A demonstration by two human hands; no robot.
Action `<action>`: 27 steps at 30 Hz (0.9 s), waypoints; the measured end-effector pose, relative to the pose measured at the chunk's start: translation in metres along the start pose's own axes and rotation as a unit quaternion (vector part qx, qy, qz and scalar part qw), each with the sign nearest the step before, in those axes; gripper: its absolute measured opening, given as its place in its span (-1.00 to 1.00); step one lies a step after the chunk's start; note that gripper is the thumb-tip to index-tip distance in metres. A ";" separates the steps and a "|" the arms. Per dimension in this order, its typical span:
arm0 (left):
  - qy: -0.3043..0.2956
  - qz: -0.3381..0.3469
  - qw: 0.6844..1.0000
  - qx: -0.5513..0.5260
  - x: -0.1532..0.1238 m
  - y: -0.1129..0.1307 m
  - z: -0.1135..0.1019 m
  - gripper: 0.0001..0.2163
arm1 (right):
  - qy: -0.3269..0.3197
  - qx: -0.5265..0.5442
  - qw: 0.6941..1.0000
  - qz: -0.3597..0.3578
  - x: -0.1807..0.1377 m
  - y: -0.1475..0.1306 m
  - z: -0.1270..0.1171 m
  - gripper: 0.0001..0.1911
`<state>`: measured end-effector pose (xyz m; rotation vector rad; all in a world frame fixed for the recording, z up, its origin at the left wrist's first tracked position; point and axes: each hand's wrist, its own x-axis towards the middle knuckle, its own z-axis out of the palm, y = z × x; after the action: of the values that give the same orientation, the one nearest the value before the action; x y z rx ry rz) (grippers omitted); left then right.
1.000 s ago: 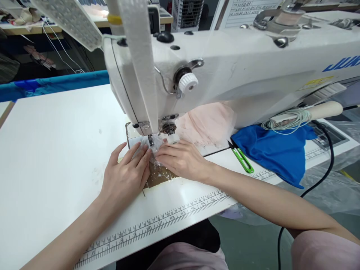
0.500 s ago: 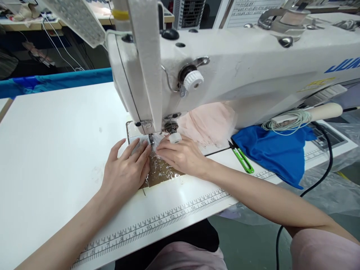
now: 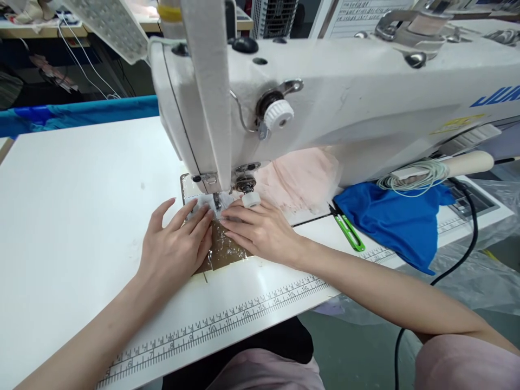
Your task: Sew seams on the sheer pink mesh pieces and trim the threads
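Observation:
Both hands work at the needle area of a white sewing machine. My left hand lies with fingers spread, its fingertips pressing on thin whitish fabric just left of the presser foot. To the right of the foot, my right hand rests flat with fingers stretched out over the same fabric. Pale pink sheer fabric spreads behind that hand under the machine arm. Beneath the hands is a brown plate covered in clear film. Part of the fabric is hidden under the fingers.
Green thread snips lie right of my right hand, beside a blue cloth. A coil of pale cord hangs over the cloth. Along the white table's front edge runs a printed ruler. A black cable loops at the right.
My right hand's fingers have straightened and flattened, where they were bunched together at the fabric before. My left hand stays about where it was. The view has shifted slightly.

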<state>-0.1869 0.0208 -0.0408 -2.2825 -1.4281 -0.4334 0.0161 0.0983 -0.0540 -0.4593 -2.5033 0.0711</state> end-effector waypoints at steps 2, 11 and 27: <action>-0.005 -0.007 1.000 -0.005 0.001 -0.001 0.001 -0.73 | -0.007 0.002 1.000 0.008 0.001 0.000 0.000 -0.78; -0.025 -0.044 0.998 -0.047 0.001 -0.003 0.005 -0.65 | -0.037 -0.046 0.998 0.023 0.006 0.005 0.003 -0.72; -0.037 -0.073 0.996 -0.044 0.004 -0.005 0.010 -0.66 | -0.066 -0.071 0.994 0.040 0.008 0.006 0.000 -0.69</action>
<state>-0.1892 0.0301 -0.0467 -2.2923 -1.6514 -0.4691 0.0119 0.1070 -0.0511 -0.6318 -2.6302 -0.0485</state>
